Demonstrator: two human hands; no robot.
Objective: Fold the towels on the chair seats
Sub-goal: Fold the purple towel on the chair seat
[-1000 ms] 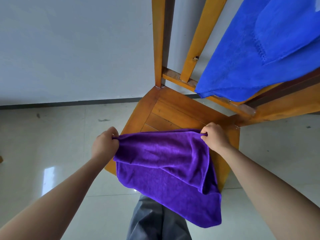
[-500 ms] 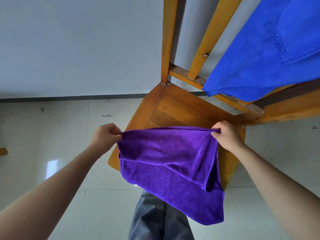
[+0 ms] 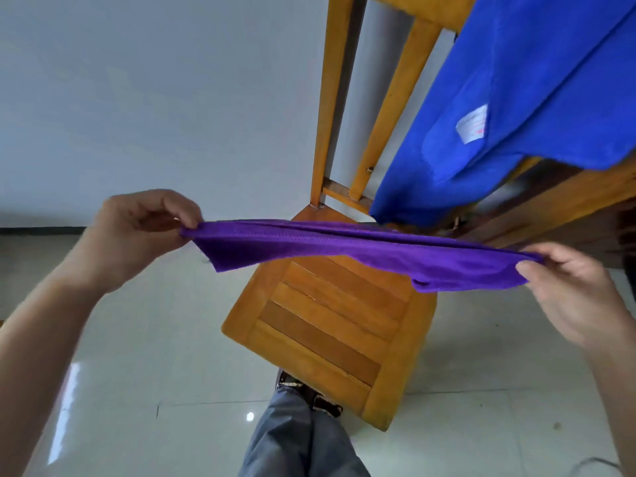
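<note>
Towel first: where is it?
The purple towel (image 3: 361,249) is up in the air, pulled into a long narrow band between both hands, above the wooden chair seat (image 3: 327,332) and not lying on it. Several edges run together along its top, so it looks doubled lengthwise.

And the fingers?
The left hand (image 3: 137,232) pinches the left end between thumb and curled fingertips. The right hand (image 3: 578,290) grips the right end, thumb on top and the other fingers tucked under the cloth.

Anything else on the chair?
A blue towel (image 3: 516,115) hangs unfolded over the wooden chair back (image 3: 395,108) at the upper right, with a white label (image 3: 472,125) showing. Its lower edge drops close behind the purple one.

Below that?
Grey trouser legs (image 3: 303,438) stand at the seat's front corner on the glossy tiled floor (image 3: 137,373).
</note>
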